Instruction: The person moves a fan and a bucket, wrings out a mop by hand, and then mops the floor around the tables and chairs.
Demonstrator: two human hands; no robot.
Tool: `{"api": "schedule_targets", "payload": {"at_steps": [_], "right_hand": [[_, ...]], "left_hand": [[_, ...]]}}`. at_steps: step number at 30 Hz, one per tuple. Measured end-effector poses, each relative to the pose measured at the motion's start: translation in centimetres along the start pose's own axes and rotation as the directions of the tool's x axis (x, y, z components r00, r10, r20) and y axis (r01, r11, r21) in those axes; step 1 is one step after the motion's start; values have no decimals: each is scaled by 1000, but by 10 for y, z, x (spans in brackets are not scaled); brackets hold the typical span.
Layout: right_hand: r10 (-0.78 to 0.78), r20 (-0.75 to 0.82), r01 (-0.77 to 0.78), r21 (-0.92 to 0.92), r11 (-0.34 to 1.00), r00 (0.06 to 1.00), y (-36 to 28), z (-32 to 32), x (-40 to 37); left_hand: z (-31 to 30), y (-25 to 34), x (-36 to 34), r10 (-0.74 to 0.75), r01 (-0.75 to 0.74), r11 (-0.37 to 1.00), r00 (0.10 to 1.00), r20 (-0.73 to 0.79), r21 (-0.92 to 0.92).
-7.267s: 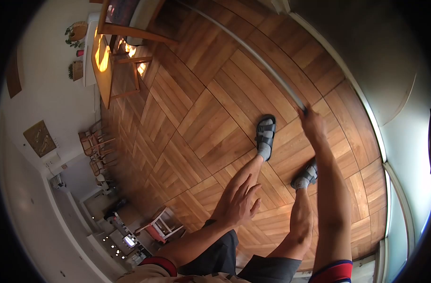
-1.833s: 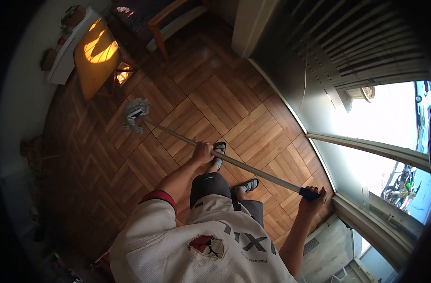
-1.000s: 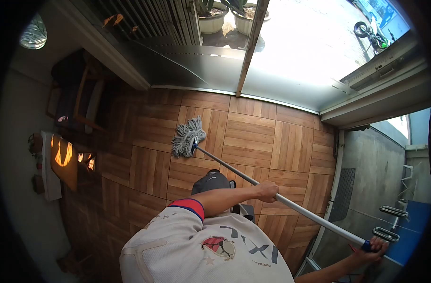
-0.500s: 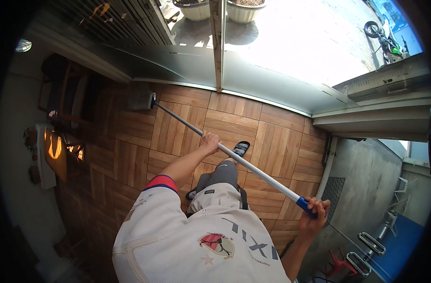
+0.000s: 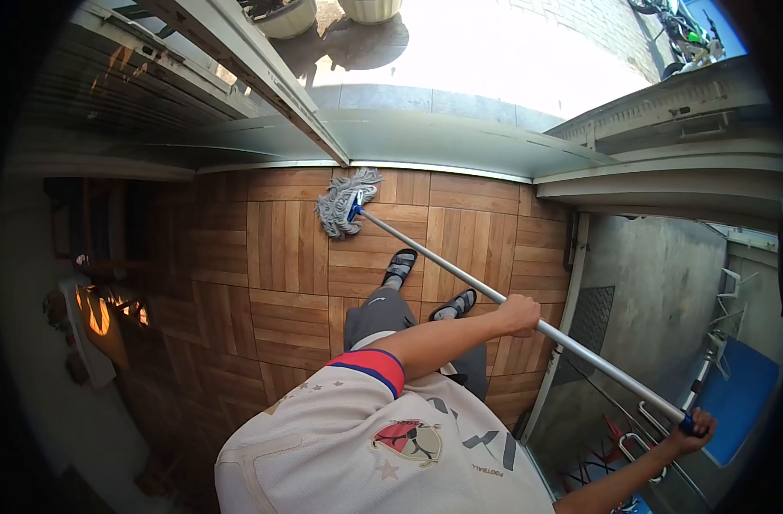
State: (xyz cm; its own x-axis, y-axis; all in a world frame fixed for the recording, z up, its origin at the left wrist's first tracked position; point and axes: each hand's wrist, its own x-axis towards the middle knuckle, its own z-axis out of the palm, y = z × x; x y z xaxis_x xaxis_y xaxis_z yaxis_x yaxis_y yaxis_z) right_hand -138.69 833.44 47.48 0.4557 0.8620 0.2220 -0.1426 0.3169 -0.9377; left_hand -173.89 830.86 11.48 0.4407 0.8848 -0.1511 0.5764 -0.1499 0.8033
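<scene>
Nearest us, our right hand (image 5: pixel 693 426) is curled shut round the blue end of the pole (image 5: pixel 443 261), well back from the sill (image 5: pixel 425 166). Our left hand (image 5: pixel 520 313) is a full fist on the bare metal, roughly midway to the sill. Our sandals (image 5: pixel 400 265) stand between that hand and the sill, just to one side of the pole. The mop head (image 5: pixel 344 201) lies on the floor (image 5: pixel 280 257), its strands close up to the sill.

To do this stroke well, we judge the left hand should serve as the pivot and the right as the steering end (a looser left grip would let the pole slide). We should press the strands flat and run them along the sill, not into its track. Our feet belong behind the wet patch.
</scene>
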Motion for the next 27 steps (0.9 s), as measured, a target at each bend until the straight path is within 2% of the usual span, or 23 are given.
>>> {"api": "schedule_targets", "payload": {"at_steps": [1,2,3,4,6,7,8,9,10,12,14,15,16,17,19,20,21,22,23,24,27], "right_hand": [[110,72,-114,51,992,991,37,8,-6],[135,152,-152,103,983,979,81,31,-25],[265,167,-289,141,947,950,121,50,-45],[401,193,-437,209,875,896,156,74,-73],[577,295,-643,224,733,761,208,112,-135],[626,346,-702,164,693,699,225,123,-161],[666,381,-742,89,664,641,236,125,-180],[654,417,-739,68,670,631,241,120,-181],[644,455,-737,43,674,615,244,109,-171],[632,420,-720,79,689,651,242,66,-115],[604,361,-677,115,727,711,219,11,-45],[577,318,-638,131,759,752,191,-21,-8],[519,247,-556,108,824,818,156,-51,28],[441,236,-477,120,871,866,112,-86,67],[246,333,-292,94,952,910,-1,-124,122],[185,420,-225,47,973,888,-59,-124,135],[-4,302,20,-50,999,953,-111,-156,149],[-294,-124,262,-225,939,948,-118,-72,126],[-277,-29,265,-212,941,960,-136,-75,133],[-258,67,266,-199,943,964,-153,-74,139],[-178,397,253,-144,957,900,-209,-181,240]], "left_hand": [[-14,-29,-9,-40,40,999,997,62,4],[-8,-66,-18,-192,192,981,981,23,22],[-18,-104,-35,-268,265,961,963,39,73],[-23,-144,-58,-349,347,929,937,-7,131],[-39,-210,-109,-591,605,740,793,-145,295],[-41,-237,-134,-687,706,603,696,-207,372],[-29,-265,-156,-747,787,493,601,-284,370],[-38,-257,-160,-768,817,452,561,-310,358],[-31,-240,-135,-772,807,468,572,-277,362],[-12,-207,-93,-783,784,493,589,-202,376],[24,-153,-20,-696,669,654,715,-66,353],[47,-118,18,-576,548,756,817,-32,358],[70,-75,60,-506,504,833,861,-55,229],[82,-20,100,-399,403,897,915,-58,180],[104,88,168,-150,150,989,987,-51,7],[102,141,194,-79,72,993,994,-71,-93],[113,177,218,35,-57,984,991,-132,-167],[114,209,240,64,-86,980,990,-122,-178],[112,230,260,114,-132,978,987,-115,-163],[110,242,277,178,-206,969,964,-195,-134],[125,255,327,187,-226,967,943,-276,-114]]}}
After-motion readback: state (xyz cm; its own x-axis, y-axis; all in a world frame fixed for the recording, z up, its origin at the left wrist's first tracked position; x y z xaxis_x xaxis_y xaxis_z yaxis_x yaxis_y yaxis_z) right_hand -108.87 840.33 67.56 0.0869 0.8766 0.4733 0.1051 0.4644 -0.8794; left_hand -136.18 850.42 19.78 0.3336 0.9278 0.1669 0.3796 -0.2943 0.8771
